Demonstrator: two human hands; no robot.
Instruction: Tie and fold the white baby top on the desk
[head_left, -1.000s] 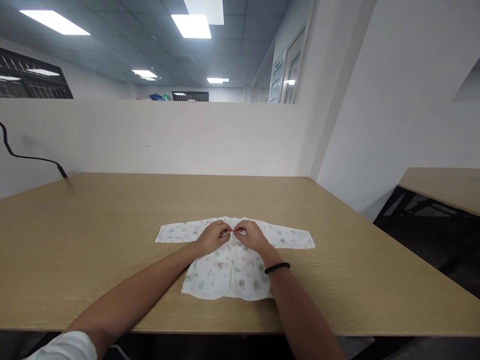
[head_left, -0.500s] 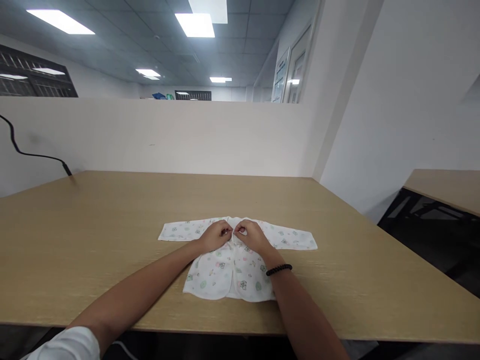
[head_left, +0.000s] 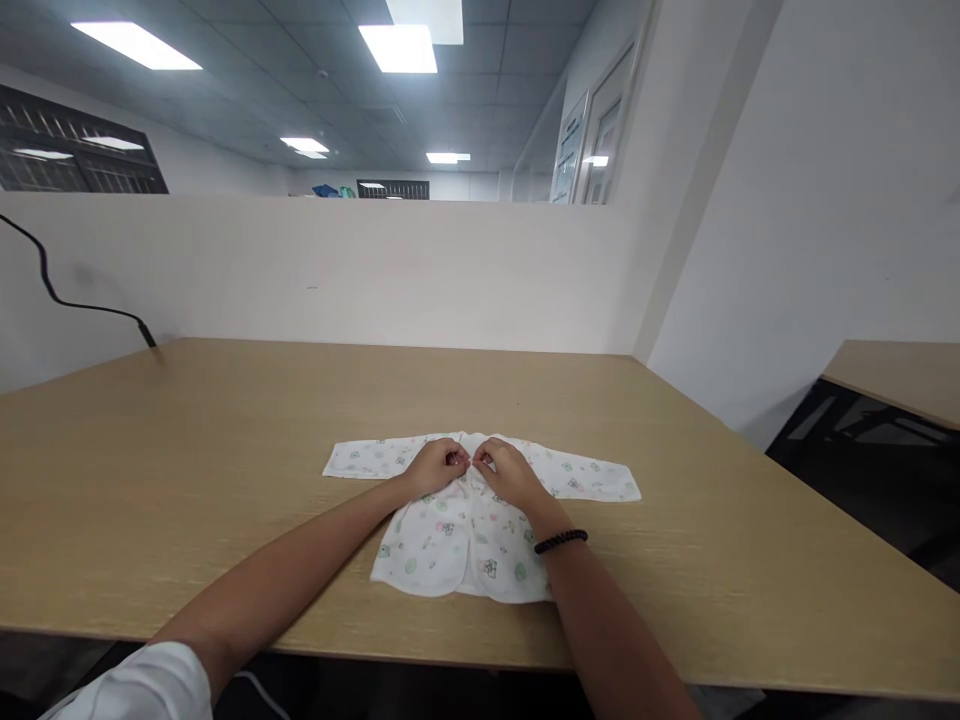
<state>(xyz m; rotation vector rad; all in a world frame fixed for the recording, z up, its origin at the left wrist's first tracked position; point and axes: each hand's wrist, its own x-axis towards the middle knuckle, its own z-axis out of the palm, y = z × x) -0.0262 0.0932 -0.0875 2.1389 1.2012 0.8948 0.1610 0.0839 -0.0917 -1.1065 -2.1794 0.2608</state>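
A small white baby shirt (head_left: 431, 545) with a green and pink print lies spread on the table, its sleeves stretched out to both sides. Its front opening runs down the middle toward me, and the lower edges part slightly. My left hand (head_left: 436, 468) pinches the left edge of the opening just below the collar. From the other side my right hand (head_left: 510, 472) pinches the right edge, its fingertips almost meeting the left ones. Whatever fastener lies between the fingertips is too small to make out. A black beaded bracelet (head_left: 561, 541) circles my right wrist.
The wooden table (head_left: 225, 420) ends at a low white partition (head_left: 405, 270). A black cable (head_left: 97, 307) comes down at the back left. Against the white wall on the right stands another table (head_left: 900, 375).
Both hands stay pinched at the shirt's front, with only slight finger movement. The whole view has shifted a little, so everything sits slightly further right.
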